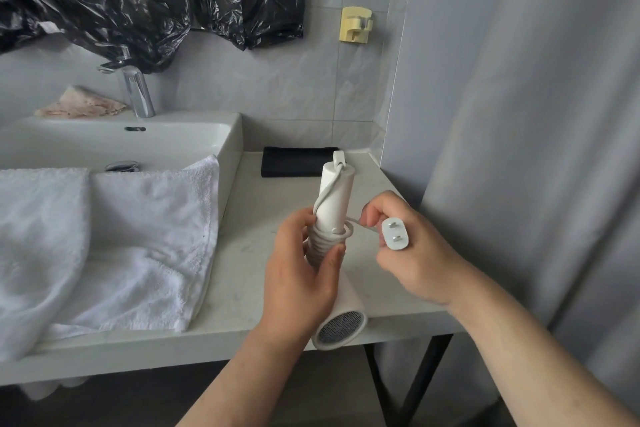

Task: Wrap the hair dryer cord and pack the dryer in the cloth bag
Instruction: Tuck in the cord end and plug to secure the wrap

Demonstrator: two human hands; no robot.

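The left hand (304,263) has its fingers (332,260) curled round the white hair dryer (334,194) at the neat stacked coils of cord (329,243), above the bench (249,253), handle end up past the fingertips, mesh intake below the wrist; the right hand (415,253) grips the two-pin plug (396,233) just right of those fingers, w/ a short free length between. To finish the wrap well, I judge: pull the last turn tight vs. the coils, pin it w/ the left thumb, tuck the plug end. A black folded cloth (296,161), prob. the bag, lies beyond the fingers.
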